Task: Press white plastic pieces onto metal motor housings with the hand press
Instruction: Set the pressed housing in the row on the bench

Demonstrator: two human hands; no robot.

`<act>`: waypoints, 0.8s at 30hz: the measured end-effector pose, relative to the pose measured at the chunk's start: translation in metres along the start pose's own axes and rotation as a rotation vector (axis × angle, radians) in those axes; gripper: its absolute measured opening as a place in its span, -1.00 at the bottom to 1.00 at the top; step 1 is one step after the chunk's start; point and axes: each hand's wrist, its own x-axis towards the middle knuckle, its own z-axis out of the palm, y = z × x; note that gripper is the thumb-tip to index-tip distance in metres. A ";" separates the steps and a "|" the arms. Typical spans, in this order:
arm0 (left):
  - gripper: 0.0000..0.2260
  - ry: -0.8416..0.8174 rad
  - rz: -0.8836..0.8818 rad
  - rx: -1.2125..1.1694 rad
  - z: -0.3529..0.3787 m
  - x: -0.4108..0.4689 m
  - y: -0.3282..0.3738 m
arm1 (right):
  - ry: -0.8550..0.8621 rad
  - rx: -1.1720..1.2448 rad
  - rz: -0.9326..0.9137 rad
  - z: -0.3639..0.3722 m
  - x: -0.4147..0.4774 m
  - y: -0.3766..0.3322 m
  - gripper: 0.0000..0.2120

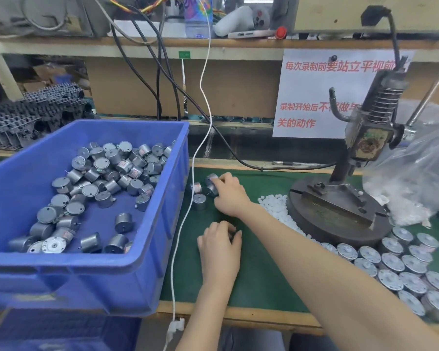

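The right hand (230, 196) reaches far and left across the green mat (261, 269) to a small group of motors (198, 200) just right of the blue bin (142, 272). Its fingers are curled round one of them, a short grey metal can (211, 179) with a flat round face. Two or three more lie touching or just beside it.

The left hand (221, 248) rests on the mat nearer the person, fingers curled down. Something dark shows under the fingertips, but I cannot tell whether the hand holds it.

The bin holds a loose heap of the same grey cans (99, 178), tipped every way, some with a thin shaft sticking out.

White plastic pieces (276, 203) lie in a small pile against the left of the hand press (340, 206), which stands on a round dark base at the right. More white pieces fill a clear bag (416, 168) behind it. At the near right, motors stand upright in rows (395, 264), pale faces up.
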 end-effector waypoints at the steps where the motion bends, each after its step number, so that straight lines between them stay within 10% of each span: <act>1: -0.90 0.006 -0.019 -0.037 -0.001 0.000 0.000 | 0.020 0.038 0.013 0.000 0.000 0.001 -0.53; 12: -0.87 0.069 -0.123 -0.221 -0.007 -0.001 0.004 | 0.086 0.403 0.112 0.000 -0.006 0.004 -0.78; 24: -0.82 0.081 -0.140 -0.233 -0.009 -0.001 0.004 | 0.073 0.316 0.081 0.002 -0.031 0.006 -0.59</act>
